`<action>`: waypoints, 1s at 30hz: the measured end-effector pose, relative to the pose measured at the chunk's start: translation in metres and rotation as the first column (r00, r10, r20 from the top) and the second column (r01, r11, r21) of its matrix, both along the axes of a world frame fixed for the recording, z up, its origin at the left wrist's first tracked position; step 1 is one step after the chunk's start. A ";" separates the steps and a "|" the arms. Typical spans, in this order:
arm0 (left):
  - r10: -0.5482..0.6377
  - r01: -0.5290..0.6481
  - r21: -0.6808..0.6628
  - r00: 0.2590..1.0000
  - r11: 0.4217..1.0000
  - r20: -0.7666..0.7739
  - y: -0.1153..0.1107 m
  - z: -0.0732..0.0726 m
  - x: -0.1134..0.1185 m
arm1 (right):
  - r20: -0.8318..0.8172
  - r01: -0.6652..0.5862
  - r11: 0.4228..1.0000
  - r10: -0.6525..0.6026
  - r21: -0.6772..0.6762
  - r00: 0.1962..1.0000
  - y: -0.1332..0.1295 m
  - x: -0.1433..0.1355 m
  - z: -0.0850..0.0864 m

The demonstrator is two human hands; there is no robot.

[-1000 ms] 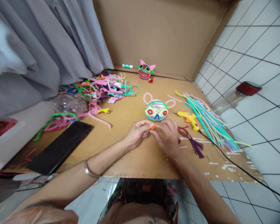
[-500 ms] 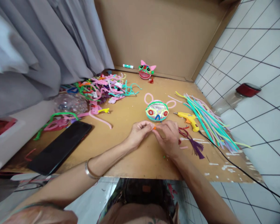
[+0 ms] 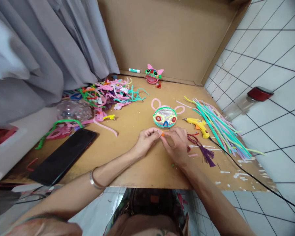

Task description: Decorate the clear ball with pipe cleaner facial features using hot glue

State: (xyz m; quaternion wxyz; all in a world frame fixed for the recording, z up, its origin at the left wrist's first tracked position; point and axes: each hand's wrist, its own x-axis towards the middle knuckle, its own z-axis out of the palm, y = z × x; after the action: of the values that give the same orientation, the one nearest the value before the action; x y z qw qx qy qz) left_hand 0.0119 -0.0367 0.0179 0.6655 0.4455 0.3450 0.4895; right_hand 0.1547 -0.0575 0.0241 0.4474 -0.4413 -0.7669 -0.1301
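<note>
Between the fingertips of both hands is a small orange piece [image 3: 162, 133], perhaps pipe cleaner; its shape is mostly covered. My left hand [image 3: 147, 138] pinches it from the left. From the right, my right hand [image 3: 176, 144] pinches it too, fingers curled. Just beyond the hands lies a round animal face [image 3: 165, 113] with a green and teal rim, yellow-ringed red eyes and a blue nose. Two pink pipe cleaner loops [image 3: 155, 104] stand out from it like ears.
A yellow glue gun [image 3: 198, 127] lies right, its black cord trailing off the table [image 3: 127, 170]. Beyond it is a bundle of pipe cleaners [image 3: 218, 127]. A purple tassel [image 3: 207, 155], a phone [image 3: 64, 155], a tangled pipe cleaner heap [image 3: 110, 93] and a finished animal head [image 3: 152, 75] also lie there.
Both hands stay in nearly the same place with the orange piece between their fingertips. The whole view has shifted very slightly.
</note>
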 end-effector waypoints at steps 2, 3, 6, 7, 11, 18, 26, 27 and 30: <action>-0.012 0.012 0.017 1.000 1.000 -0.002 0.000 0.000 0.000 | -0.013 0.000 1.000 0.000 -0.011 1.000 0.000 0.000 -0.001; -0.017 0.017 0.025 1.000 1.000 -0.005 0.000 0.000 0.000 | -0.019 -0.001 1.000 0.000 -0.019 1.000 0.000 0.000 -0.001; -0.023 0.024 0.042 0.999 0.999 -0.022 0.000 0.000 -0.001 | -0.029 -0.006 1.000 0.005 -0.027 1.000 0.000 0.001 -0.002; -0.023 0.025 0.047 0.999 0.999 -0.032 -0.001 0.000 -0.001 | -0.031 -0.006 1.000 0.005 -0.024 0.999 0.000 0.001 -0.002; 0.014 -0.006 0.086 0.996 0.996 -0.089 -0.002 0.002 -0.001 | -0.021 0.009 1.000 -0.009 -0.010 1.000 0.000 0.001 -0.001; 0.049 -0.028 0.151 0.990 0.988 -0.135 0.000 0.001 -0.001 | -0.018 -0.001 1.000 0.001 0.009 1.000 -0.003 -0.002 -0.001; 0.073 -0.035 0.192 0.978 0.981 -0.196 0.000 -0.004 -0.002 | -0.038 0.031 0.999 -0.031 0.007 0.999 -0.003 -0.005 -0.009; 0.081 -0.040 0.200 0.977 0.979 -0.200 -0.001 -0.004 -0.002 | -0.044 0.035 0.999 -0.035 0.009 0.998 -0.003 -0.005 -0.010; 0.105 -0.054 0.231 0.971 0.971 -0.214 -0.001 -0.003 -0.002 | -0.056 0.042 0.999 -0.042 0.008 0.998 -0.003 -0.006 -0.012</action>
State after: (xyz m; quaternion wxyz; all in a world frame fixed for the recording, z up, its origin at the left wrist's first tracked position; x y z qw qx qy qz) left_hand 0.0094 -0.0382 0.0151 0.5475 0.5556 0.3785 0.4982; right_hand 0.1489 -0.0609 0.0124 0.4678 -0.4588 -0.7441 -0.1305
